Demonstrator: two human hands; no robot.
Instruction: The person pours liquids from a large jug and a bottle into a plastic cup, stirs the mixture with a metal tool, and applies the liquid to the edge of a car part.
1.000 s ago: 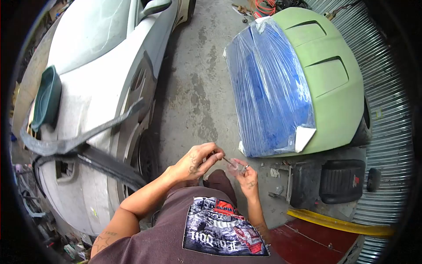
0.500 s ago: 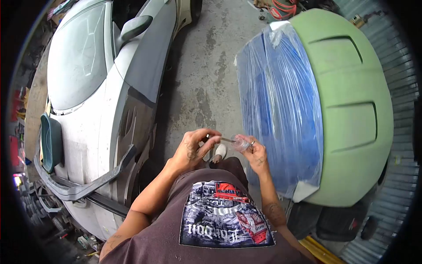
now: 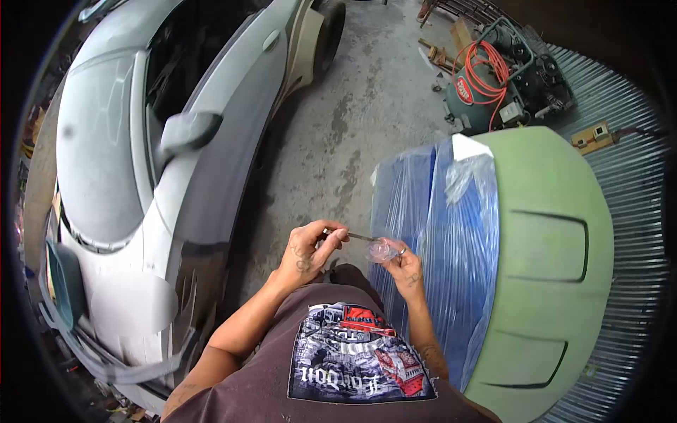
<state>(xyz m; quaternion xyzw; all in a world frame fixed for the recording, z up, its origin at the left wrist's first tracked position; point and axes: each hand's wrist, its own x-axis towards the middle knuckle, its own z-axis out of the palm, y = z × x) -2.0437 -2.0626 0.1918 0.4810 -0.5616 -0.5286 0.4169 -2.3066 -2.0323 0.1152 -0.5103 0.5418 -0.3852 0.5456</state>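
In front of my torso, my left hand (image 3: 307, 252) pinches a thin dark stick (image 3: 361, 237) between thumb and fingers. The stick points to the right, and its far end reaches the mouth of a small clear cup (image 3: 379, 251). My right hand (image 3: 405, 266), with a ring on one finger, is closed round that cup. What the cup contains, if anything, I cannot make out. Beyond my right hand lies a green hood panel (image 3: 543, 303) with raised vent shapes, and clear plastic film over blue (image 3: 444, 282) covers the part nearest me.
To the left stands a silver-grey car (image 3: 169, 218) with its side mirror (image 3: 190, 132) sticking out. A green air compressor (image 3: 469, 99) with a coiled orange hose (image 3: 493, 67) sits at the back right, by a corrugated metal wall (image 3: 635, 211). Grey concrete floor (image 3: 352, 120) runs between.
My view has tilted up and shifted, so the compressor shows more fully and the hood sits lower. Both hands keep their grip on the stick and the cup.
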